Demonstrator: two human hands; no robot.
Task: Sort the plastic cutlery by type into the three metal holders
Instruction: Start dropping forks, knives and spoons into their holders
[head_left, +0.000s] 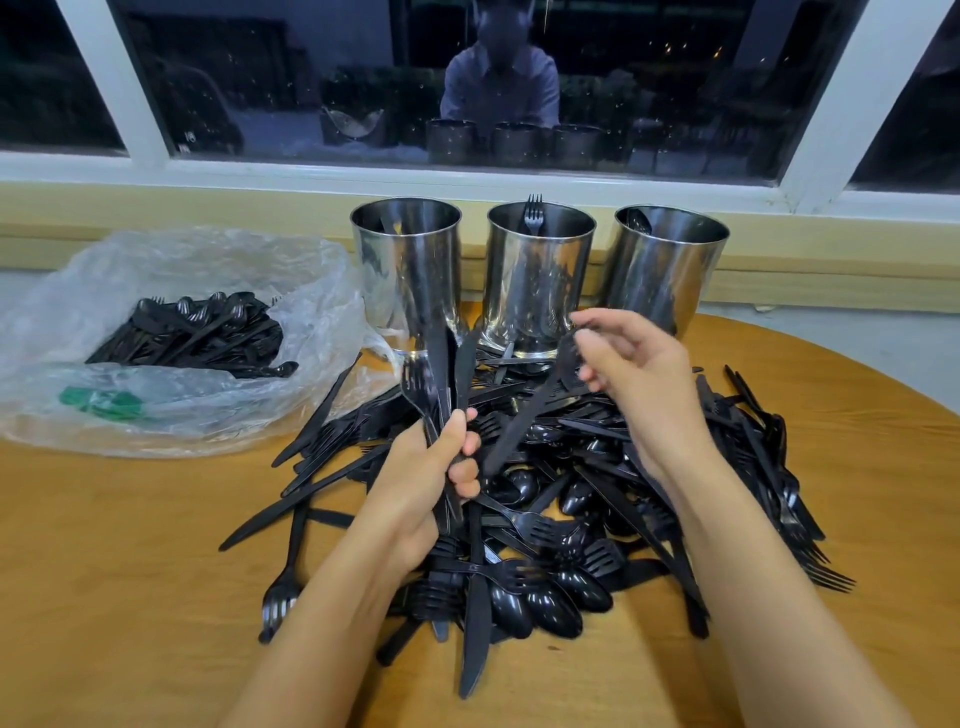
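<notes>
Cutlery (561, 519): black forks, knives and spoons heaped mid-desk (130, 519), spilling toward the right edge. Three holders stand in a row at the far edge: left holder (410, 280), contents hard to tell; middle holder (537, 291) with one fork (533, 214) standing tines up; right holder (665, 275) with a spoon (639, 221) at the rim. Left grip (431, 483) is over the heap, fingers curled round a bundle (441, 364) of knives plus a fork, tips up. Right grip (639, 374) is higher, in front of the middle and right holders, pinching the head of one long piece (524, 415); blurred, type unclear. Bag (171, 280) near the left edge, open, more black pieces inside.
</notes>
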